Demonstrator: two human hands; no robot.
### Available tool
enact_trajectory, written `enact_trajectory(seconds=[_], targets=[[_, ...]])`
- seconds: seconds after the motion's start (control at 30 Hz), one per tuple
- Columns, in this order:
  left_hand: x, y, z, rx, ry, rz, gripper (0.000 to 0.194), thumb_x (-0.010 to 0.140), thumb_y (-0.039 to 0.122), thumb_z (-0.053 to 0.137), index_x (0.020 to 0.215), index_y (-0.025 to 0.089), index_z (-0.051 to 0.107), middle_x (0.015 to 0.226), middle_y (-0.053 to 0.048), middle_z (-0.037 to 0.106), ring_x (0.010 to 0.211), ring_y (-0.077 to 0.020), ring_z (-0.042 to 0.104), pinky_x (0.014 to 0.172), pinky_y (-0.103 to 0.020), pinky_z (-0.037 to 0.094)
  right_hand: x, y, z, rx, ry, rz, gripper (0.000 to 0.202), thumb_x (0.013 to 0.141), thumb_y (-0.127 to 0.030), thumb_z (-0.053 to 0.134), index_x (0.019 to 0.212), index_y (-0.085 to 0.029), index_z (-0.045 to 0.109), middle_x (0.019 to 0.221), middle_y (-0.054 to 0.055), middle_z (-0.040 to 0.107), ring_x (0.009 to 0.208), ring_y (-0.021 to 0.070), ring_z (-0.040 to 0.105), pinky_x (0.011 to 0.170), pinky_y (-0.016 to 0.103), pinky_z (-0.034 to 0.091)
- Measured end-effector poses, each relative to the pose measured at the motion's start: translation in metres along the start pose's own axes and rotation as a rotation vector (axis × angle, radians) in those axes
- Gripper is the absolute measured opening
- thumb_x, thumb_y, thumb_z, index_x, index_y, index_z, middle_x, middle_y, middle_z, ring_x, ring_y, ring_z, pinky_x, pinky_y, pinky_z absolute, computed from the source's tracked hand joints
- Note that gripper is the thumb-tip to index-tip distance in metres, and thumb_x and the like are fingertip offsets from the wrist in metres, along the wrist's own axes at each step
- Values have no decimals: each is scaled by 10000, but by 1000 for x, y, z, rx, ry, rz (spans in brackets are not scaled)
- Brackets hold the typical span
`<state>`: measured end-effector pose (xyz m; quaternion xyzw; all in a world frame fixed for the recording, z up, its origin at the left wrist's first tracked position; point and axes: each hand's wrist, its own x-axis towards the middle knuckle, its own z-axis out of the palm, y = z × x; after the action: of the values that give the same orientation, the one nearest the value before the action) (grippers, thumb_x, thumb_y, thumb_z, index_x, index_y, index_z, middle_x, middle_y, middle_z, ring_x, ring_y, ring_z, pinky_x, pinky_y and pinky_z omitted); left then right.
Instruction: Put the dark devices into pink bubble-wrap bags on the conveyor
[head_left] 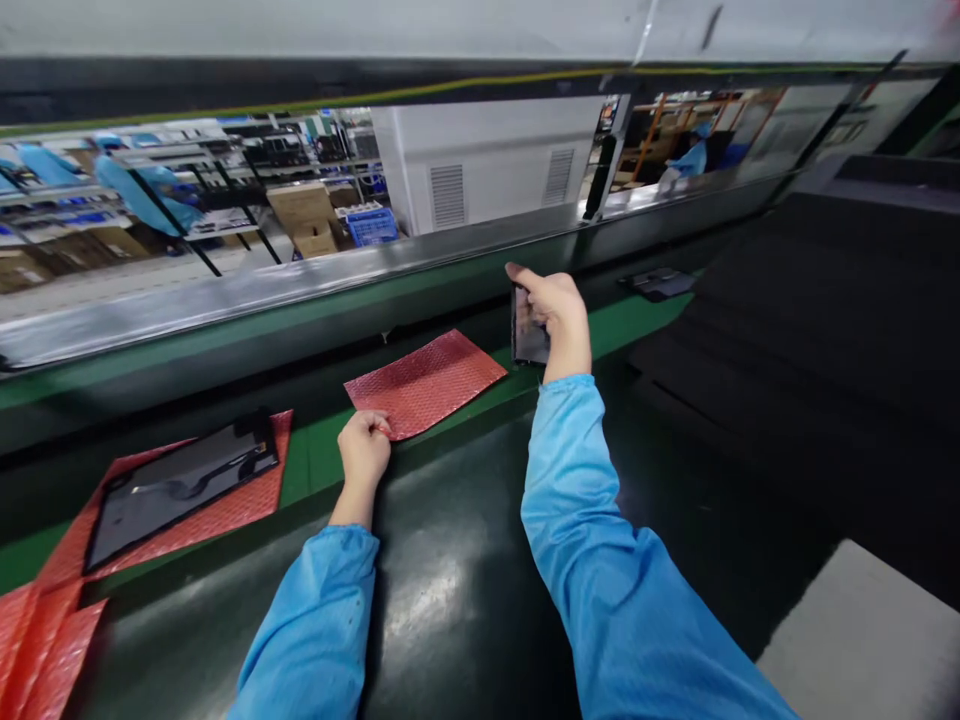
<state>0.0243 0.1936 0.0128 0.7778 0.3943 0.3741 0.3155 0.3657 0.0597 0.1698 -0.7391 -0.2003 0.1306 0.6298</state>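
Observation:
Pinched in my left hand (365, 447) is the near left corner of a red bubble-wrap bag (431, 385), which lies mostly flat on the green belt (311, 455). My right hand (556, 308) is closed on a dark, glossy flat panel (529, 335), held tilted up just right of the bag; part of the panel is hidden behind the hand. Farther left, a larger dark panel (180, 490) with a ribbon-like strip on its face rests on another red bubble-wrap bag (259, 488).
More red bubble-wrap bags (49, 640) lie at the lower left. Another dark panel (660, 283) is on the belt at the right. A metal rail (300, 275) runs behind the belt. Black sheets (787, 350) and a pale board (870, 640) are at right. Co-workers in blue (142, 185) are beyond.

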Motion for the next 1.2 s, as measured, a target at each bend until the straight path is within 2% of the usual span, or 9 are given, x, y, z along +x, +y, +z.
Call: enact_trajectory(seconds=[0.13, 0.37, 0.5, 0.63, 0.7, 0.83, 0.9, 1.0, 1.2], targets=[[10, 20, 24, 55, -159, 151, 263, 703, -7, 490, 584, 215, 567, 905, -61, 761, 954, -229, 716, 913, -320, 524, -11, -9, -3, 76, -25, -10, 530, 840, -596, 877, 789, -209, 517, 560, -78, 393, 446, 69, 363, 361, 187, 294], [25, 62, 94, 52, -360, 276, 276, 687, -50, 467, 600, 207, 520, 904, -70, 725, 971, -212, 706, 894, -299, 511, -32, -21, 30, 13, -218, 118, 558, 856, -624, 864, 740, -223, 493, 551, -33, 476, 435, 106, 458, 363, 221, 381], [32, 64, 108, 24, -419, 290, 271, 709, -44, 478, 607, 202, 529, 954, -79, 743, 1019, -228, 705, 919, -316, 515, -29, -16, 51, -107, -272, 137, 594, 827, -706, 850, 745, -197, 553, 571, -1, 544, 457, 129, 527, 413, 251, 468], [33, 61, 108, 33, -445, 302, 259, 743, -30, 508, 645, 195, 593, 975, -93, 749, 1041, -261, 699, 965, -359, 539, -19, -2, 80, -325, -280, 65, 680, 787, -797, 820, 843, -135, 675, 722, 79, 691, 652, 219, 720, 637, 334, 619], [28, 62, 104, 108, -369, 280, 240, 793, -2, 553, 789, 178, 712, 1196, -135, 742, 1238, -330, 651, 1106, -454, 517, -18, 4, 96, -508, -272, 17, 703, 788, -812, 806, 902, -124, 718, 866, 133, 756, 854, 285, 782, 807, 387, 641], [6, 60, 82, 261, -116, 72, 339, 883, 70, 610, 1171, 137, 774, 1589, -237, 490, 1540, -466, 399, 1275, -661, 357, -26, 6, 117, -699, -237, -107, 631, 871, -761, 764, 1033, -151, 763, 1120, 171, 794, 1160, 315, 750, 1006, 382, 577], [-8, 54, 61, 223, 37, 50, 417, 882, 68, 592, 1278, 94, 720, 1588, -285, 440, 1535, -451, 410, 1275, -634, 381, -31, 4, 123, -696, -254, -132, 570, 907, -728, 746, 1056, -179, 778, 1120, 144, 806, 1127, 289, 756, 967, 343, 566], [-33, 39, 23, 150, 252, 174, 458, 842, 66, 554, 1289, 73, 655, 1522, -280, 466, 1491, -393, 466, 1261, -561, 427, -40, -2, 131, -738, -311, -191, 516, 961, -663, 724, 1078, -166, 799, 1096, 134, 813, 1066, 235, 757, 871, 272, 521], [-102, -1, -45, 166, 90, 242, 244, 938, 307, 505, 1037, 211, 707, 1271, -144, 671, 1186, -330, 685, 999, -493, 609, -99, 2, 155, -877, -467, -341, 386, 953, -530, 774, 1010, -154, 840, 1068, 116, 823, 1054, 208, 761, 820, 240, 491]])
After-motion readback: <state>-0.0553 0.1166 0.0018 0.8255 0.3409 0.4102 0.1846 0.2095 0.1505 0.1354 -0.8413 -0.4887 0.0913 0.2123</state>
